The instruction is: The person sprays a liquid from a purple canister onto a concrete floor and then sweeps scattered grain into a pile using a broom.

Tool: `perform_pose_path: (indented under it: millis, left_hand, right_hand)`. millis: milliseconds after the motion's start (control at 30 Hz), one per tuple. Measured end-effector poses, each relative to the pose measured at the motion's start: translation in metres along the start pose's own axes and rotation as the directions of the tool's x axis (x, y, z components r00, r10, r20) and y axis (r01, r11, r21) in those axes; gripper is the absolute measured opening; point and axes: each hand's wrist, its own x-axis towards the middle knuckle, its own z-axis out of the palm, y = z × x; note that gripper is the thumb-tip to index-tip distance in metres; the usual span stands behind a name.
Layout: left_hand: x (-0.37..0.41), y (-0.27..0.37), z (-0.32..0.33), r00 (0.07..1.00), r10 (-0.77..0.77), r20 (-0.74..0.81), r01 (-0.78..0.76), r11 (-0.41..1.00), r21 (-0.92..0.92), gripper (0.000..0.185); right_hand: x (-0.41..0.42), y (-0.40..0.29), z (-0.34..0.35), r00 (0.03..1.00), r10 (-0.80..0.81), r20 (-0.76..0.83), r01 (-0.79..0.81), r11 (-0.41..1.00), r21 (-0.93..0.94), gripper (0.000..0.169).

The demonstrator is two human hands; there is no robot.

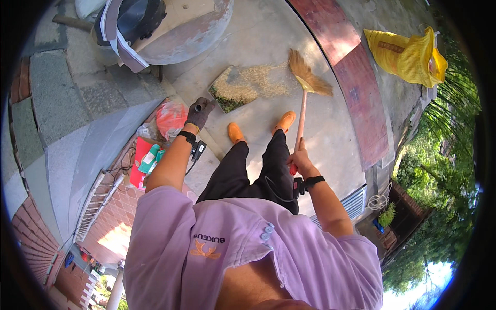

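My right hand (pixel 300 159), bare, grips the pink handle of a broom (pixel 302 112) near its red end. The broom's straw bristles (pixel 306 73) are fanned out on the concrete floor. In a dark knitted glove, my left hand (pixel 199 112) is closed around a dark tube (pixel 198 107), seen end-on; it appears to be the handle of the dustpan (pixel 217 101) just beyond. Green leaf scraps and pale chaff lie in the dustpan. A patch of straw-coloured chaff (pixel 267 79) spreads over the floor between the dustpan and the bristles.
A red plastic bag (pixel 170 118) and a red box (pixel 138 164) with green packets sit by the wall at left. Upper left are a black bucket (pixel 133 19) and a large round basin (pixel 193 38). A yellow woven sack (pixel 403 56) stands right, past reddish boards (pixel 360 81).
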Motion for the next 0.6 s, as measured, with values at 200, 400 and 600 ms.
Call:
perform_pose_path:
  millis: [200, 400, 600]
  left_hand:
    - [-0.012, 0.013, -0.008, 0.995, 0.094, 0.020, -0.093, 0.995, -0.034, 0.030]
    - [-0.012, 0.003, -0.002, 0.985, 0.169, 0.042, -0.163, 0.979, -0.124, 0.026]
    - [-0.019, -0.003, -0.008, 0.984, 0.127, 0.125, -0.101, 0.975, -0.197, 0.023]
  right_hand:
    - [-0.053, 0.015, 0.021, 0.993, 0.072, 0.089, -0.031, 0.917, -0.397, 0.110]
    - [-0.106, 0.002, 0.016, 0.973, 0.140, 0.185, -0.040, 0.886, -0.462, 0.107]
    - [-0.165, 0.001, -0.003, 0.994, 0.016, 0.107, 0.050, 0.808, -0.587, 0.103]
